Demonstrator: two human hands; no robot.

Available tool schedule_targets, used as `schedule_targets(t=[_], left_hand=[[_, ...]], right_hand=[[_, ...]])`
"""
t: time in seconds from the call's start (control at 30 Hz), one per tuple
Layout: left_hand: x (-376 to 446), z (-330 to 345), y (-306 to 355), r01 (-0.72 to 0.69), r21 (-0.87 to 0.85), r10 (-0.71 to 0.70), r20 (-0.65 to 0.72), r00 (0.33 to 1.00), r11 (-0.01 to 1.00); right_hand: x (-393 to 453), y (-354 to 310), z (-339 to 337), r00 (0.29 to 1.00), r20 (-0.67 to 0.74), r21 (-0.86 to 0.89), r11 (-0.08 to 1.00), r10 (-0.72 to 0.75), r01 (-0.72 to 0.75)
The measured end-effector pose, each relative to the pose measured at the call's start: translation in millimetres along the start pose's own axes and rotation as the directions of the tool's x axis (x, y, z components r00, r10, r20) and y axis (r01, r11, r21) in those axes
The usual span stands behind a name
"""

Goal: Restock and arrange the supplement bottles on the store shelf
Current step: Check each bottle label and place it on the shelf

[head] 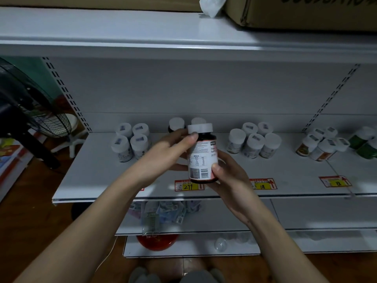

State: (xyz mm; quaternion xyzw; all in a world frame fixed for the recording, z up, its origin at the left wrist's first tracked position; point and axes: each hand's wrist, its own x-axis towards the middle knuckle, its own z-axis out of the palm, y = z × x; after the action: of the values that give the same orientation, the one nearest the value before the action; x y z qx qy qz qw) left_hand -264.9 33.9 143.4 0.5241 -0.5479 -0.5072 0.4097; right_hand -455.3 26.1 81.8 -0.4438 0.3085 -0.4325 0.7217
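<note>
Dim indoor view w/ cool grey cast. Brightest area: top shelf (pixel 122 27), lit from above; it throws broad shadow over back panel (pixel 183 88) beneath. Soft light patches on lower shelf (pixel 295 176) front. Fan (pixel 24 111) at left nearly black, detail lost. Wide-angle distortion bows shelf edges and tilts uprights toward the corners. Bottle (pixel 202 154) label text soft, mostly unreadable; far bottles blurred. Slight grain in the dark areas.

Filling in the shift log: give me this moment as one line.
step: bottle in hand, not shelved | left hand: grips dark bottle near cap | right hand: holds its base | shelf: bottle groups standing
</note>
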Motion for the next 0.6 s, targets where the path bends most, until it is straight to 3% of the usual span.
schedule_targets(t=[0.13,0.27,0.4,0.53,0.6], left_hand=[[-2.7,0.2,1.8,0.01,-0.028,-0.009,0.049,0.999,1.0],[-1.5,1.4,0.3,-0.004,-0.037,0.004,-0.016,1.0,0.999],[1.1,0.6,-4.2,-0.054,-0.042,0.047,-0.143,0.989,0.998],[3.4,3.4,-10.8,-0.041,-0.142,0.008,-0.228,0.974,0.989],[3.5,6.9,-11.2,-0.051,-0.201,0.007,-0.216,0.976,0.978]], right_hand=[[2.7,0.0,2.8,0.999,-0.025,-0.265,0.964,-0.04,0.032],[3.5,0.5,10.5,0.993,-0.05,-0.456,0.887,-0.103,0.069],[7.2,3.3,14.1,0.993,-0.061,-0.418,0.906,-0.101,0.066],[9.1,-1.3,12.2,1.0,0.021,-0.145,0.989,-0.011,0.014],[6.6,-2.8,11.6,0.999,-0.004,-0.172,0.984,-0.041,0.039]])
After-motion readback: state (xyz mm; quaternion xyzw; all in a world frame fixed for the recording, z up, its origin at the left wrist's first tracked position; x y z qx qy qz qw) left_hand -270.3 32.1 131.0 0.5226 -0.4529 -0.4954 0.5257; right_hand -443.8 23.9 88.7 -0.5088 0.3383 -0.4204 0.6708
